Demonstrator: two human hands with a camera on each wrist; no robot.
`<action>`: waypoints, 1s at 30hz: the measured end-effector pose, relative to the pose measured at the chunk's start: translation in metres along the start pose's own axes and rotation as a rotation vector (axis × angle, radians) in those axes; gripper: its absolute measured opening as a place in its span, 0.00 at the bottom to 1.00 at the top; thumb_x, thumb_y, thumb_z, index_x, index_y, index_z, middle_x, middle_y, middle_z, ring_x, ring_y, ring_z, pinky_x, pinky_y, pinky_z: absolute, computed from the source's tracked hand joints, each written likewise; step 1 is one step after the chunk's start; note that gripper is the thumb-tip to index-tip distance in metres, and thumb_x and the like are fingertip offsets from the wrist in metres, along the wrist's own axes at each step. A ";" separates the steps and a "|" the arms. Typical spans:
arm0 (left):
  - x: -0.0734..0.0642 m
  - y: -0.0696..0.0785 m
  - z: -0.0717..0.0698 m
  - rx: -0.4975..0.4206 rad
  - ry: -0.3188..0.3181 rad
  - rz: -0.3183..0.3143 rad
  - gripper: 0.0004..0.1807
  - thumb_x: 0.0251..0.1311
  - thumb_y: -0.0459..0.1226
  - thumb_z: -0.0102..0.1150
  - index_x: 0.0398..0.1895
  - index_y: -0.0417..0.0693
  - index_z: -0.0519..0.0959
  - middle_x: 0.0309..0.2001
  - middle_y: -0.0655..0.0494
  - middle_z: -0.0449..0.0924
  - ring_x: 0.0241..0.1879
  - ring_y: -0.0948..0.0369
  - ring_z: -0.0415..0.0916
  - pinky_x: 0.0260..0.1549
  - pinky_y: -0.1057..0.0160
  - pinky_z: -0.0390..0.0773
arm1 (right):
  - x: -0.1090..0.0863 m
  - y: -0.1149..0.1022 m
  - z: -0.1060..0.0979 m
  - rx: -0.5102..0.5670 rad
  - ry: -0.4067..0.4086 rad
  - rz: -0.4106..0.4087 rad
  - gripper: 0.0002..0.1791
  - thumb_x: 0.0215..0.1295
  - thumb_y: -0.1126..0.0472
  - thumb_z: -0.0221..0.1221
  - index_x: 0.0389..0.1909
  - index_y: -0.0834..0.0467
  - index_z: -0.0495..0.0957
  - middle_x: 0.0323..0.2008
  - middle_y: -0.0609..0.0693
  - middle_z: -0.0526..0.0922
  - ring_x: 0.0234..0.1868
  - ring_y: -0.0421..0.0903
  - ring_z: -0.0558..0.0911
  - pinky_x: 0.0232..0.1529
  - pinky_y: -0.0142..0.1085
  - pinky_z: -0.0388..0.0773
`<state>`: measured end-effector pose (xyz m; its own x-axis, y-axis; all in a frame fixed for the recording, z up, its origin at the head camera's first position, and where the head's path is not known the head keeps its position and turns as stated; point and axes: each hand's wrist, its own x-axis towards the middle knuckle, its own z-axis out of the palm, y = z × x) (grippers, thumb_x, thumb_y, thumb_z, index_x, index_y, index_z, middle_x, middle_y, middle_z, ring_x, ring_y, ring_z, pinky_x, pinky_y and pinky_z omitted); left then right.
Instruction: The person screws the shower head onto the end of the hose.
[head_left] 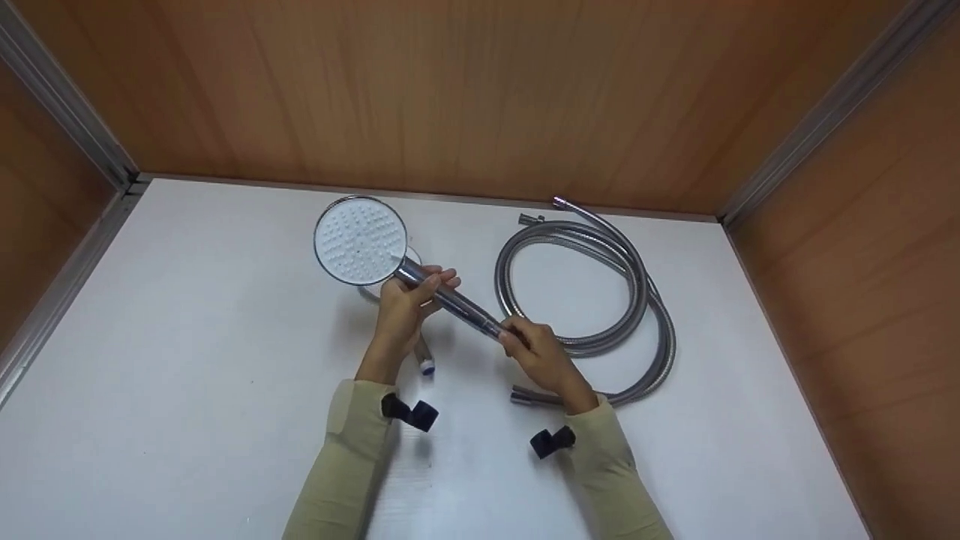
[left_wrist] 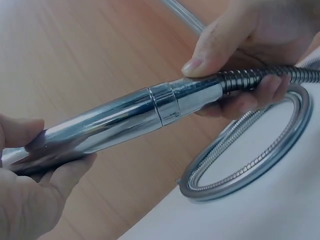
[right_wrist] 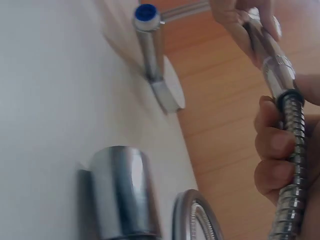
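Note:
A chrome hand shower (head_left: 360, 241) with a round white nozzle face is held up above the table, tilted down to the right. My left hand (head_left: 406, 306) grips its handle (left_wrist: 105, 122) below the head. At the handle's lower end, my right hand (head_left: 541, 358) holds the metal end fitting (left_wrist: 200, 94) of a ribbed shower hose (right_wrist: 295, 130), fingers curled round the hose and thumb on the fitting. In the left wrist view, fitting and handle meet in line; I cannot tell how tightly they are joined.
A second hand shower (head_left: 424, 358) with a blue-capped end lies on the white table (head_left: 225, 420), partly hidden beneath the left hand. Coiled metal hose (head_left: 645, 300) lies at the right, with a loose end (head_left: 525, 395) near the right wrist. Wooden panels (head_left: 465, 97) enclose the table.

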<state>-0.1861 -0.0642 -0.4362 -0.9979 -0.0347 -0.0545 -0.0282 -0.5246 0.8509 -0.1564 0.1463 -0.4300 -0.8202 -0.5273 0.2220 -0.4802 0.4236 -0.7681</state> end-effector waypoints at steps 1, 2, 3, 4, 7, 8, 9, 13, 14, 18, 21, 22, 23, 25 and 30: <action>0.003 -0.001 0.001 0.018 -0.006 -0.015 0.11 0.66 0.28 0.50 0.48 0.30 0.68 0.39 0.47 0.84 0.41 0.59 0.84 0.51 0.57 0.83 | -0.001 0.001 0.001 0.010 0.007 0.002 0.09 0.70 0.70 0.47 0.33 0.71 0.72 0.20 0.58 0.73 0.21 0.32 0.63 0.22 0.22 0.61; 0.006 -0.002 0.001 0.033 -0.013 -0.029 0.11 0.66 0.29 0.49 0.48 0.30 0.68 0.39 0.47 0.84 0.41 0.59 0.84 0.52 0.56 0.83 | -0.002 0.002 0.002 0.022 0.014 0.004 0.09 0.70 0.70 0.47 0.33 0.72 0.72 0.19 0.57 0.71 0.21 0.32 0.63 0.22 0.22 0.61; 0.009 -0.002 0.002 0.044 -0.022 -0.041 0.11 0.67 0.30 0.49 0.48 0.30 0.68 0.39 0.47 0.84 0.41 0.59 0.84 0.52 0.56 0.83 | -0.003 0.003 0.003 0.034 0.019 0.007 0.10 0.71 0.70 0.47 0.33 0.72 0.72 0.18 0.54 0.70 0.21 0.32 0.63 0.22 0.22 0.61; 0.012 -0.003 0.002 0.056 -0.027 -0.052 0.11 0.68 0.30 0.49 0.48 0.31 0.68 0.39 0.47 0.85 0.40 0.59 0.85 0.52 0.56 0.83 | -0.003 0.004 0.004 0.048 0.019 0.014 0.10 0.71 0.70 0.46 0.33 0.73 0.72 0.18 0.52 0.69 0.21 0.32 0.63 0.21 0.22 0.60; 0.019 -0.007 0.003 0.112 -0.062 -0.067 0.10 0.69 0.32 0.48 0.47 0.32 0.69 0.39 0.47 0.85 0.40 0.59 0.85 0.52 0.56 0.83 | -0.005 0.006 0.008 0.109 -0.013 0.060 0.12 0.72 0.69 0.45 0.32 0.73 0.71 0.17 0.47 0.66 0.19 0.31 0.62 0.20 0.22 0.58; 0.021 -0.008 0.003 0.143 -0.070 -0.070 0.10 0.68 0.33 0.48 0.46 0.33 0.70 0.39 0.47 0.85 0.40 0.59 0.85 0.52 0.56 0.83 | -0.006 0.007 0.009 0.133 -0.035 0.085 0.12 0.73 0.68 0.45 0.32 0.73 0.70 0.17 0.45 0.65 0.18 0.31 0.62 0.19 0.21 0.58; 0.023 -0.010 0.004 0.179 -0.079 -0.072 0.09 0.69 0.33 0.48 0.45 0.34 0.70 0.40 0.47 0.85 0.40 0.59 0.85 0.51 0.57 0.83 | -0.006 0.007 0.010 0.156 -0.060 0.114 0.13 0.73 0.67 0.44 0.31 0.71 0.70 0.17 0.44 0.64 0.18 0.31 0.61 0.18 0.21 0.58; 0.030 -0.018 0.009 0.357 -0.094 -0.077 0.11 0.70 0.37 0.47 0.42 0.36 0.73 0.42 0.41 0.84 0.40 0.56 0.85 0.47 0.58 0.85 | -0.008 0.008 0.015 0.213 -0.124 0.204 0.15 0.75 0.64 0.42 0.27 0.65 0.67 0.16 0.44 0.64 0.16 0.32 0.62 0.16 0.22 0.58; 0.032 -0.020 0.010 0.399 -0.091 -0.079 0.13 0.71 0.39 0.46 0.42 0.35 0.74 0.43 0.40 0.83 0.40 0.56 0.85 0.45 0.58 0.86 | -0.008 0.008 0.016 0.217 -0.122 0.215 0.16 0.75 0.64 0.42 0.26 0.64 0.67 0.16 0.44 0.64 0.16 0.33 0.61 0.16 0.22 0.57; 0.039 -0.025 0.013 0.546 -0.055 -0.096 0.19 0.72 0.44 0.44 0.40 0.35 0.75 0.37 0.38 0.83 0.30 0.58 0.85 0.34 0.61 0.88 | -0.008 0.010 0.019 0.242 -0.084 0.256 0.18 0.76 0.63 0.40 0.24 0.65 0.66 0.14 0.44 0.64 0.14 0.33 0.61 0.15 0.22 0.57; 0.043 -0.029 0.017 0.665 -0.021 -0.101 0.23 0.72 0.48 0.43 0.34 0.37 0.76 0.26 0.44 0.83 0.17 0.62 0.81 0.20 0.66 0.86 | -0.007 0.011 0.020 0.284 -0.052 0.297 0.19 0.77 0.62 0.39 0.23 0.61 0.65 0.13 0.44 0.64 0.13 0.33 0.61 0.14 0.22 0.57; 0.044 -0.031 0.018 0.714 -0.014 -0.095 0.24 0.72 0.49 0.42 0.31 0.38 0.76 0.22 0.46 0.81 0.13 0.64 0.78 0.15 0.68 0.83 | -0.007 0.016 0.023 0.301 -0.038 0.318 0.19 0.77 0.61 0.39 0.23 0.59 0.65 0.13 0.44 0.64 0.13 0.33 0.61 0.14 0.23 0.57; 0.045 -0.032 0.020 0.747 -0.008 -0.088 0.25 0.72 0.49 0.42 0.27 0.38 0.76 0.19 0.47 0.81 0.10 0.65 0.75 0.10 0.70 0.79 | -0.006 0.021 0.026 0.320 -0.021 0.335 0.18 0.77 0.59 0.39 0.24 0.57 0.65 0.13 0.44 0.64 0.13 0.34 0.61 0.13 0.23 0.57; 0.044 -0.034 0.021 0.830 -0.005 -0.070 0.26 0.73 0.47 0.41 0.23 0.38 0.76 0.14 0.47 0.79 0.05 0.66 0.70 0.05 0.72 0.70 | -0.005 0.032 0.034 0.342 0.011 0.362 0.20 0.77 0.57 0.39 0.23 0.59 0.65 0.13 0.44 0.64 0.13 0.35 0.61 0.13 0.24 0.57; 0.028 -0.030 0.024 0.992 -0.002 -0.030 0.22 0.73 0.40 0.40 0.31 0.33 0.79 0.15 0.47 0.80 0.06 0.66 0.68 0.06 0.73 0.61 | -0.001 0.056 0.045 0.316 0.082 0.421 0.24 0.77 0.51 0.39 0.22 0.60 0.64 0.14 0.45 0.64 0.14 0.37 0.63 0.13 0.26 0.58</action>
<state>-0.2151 -0.0285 -0.4506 -0.9961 -0.0313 -0.0828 -0.0883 0.4243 0.9012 -0.1687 0.1378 -0.5001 -0.9494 -0.2951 -0.1080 0.0024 0.3367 -0.9416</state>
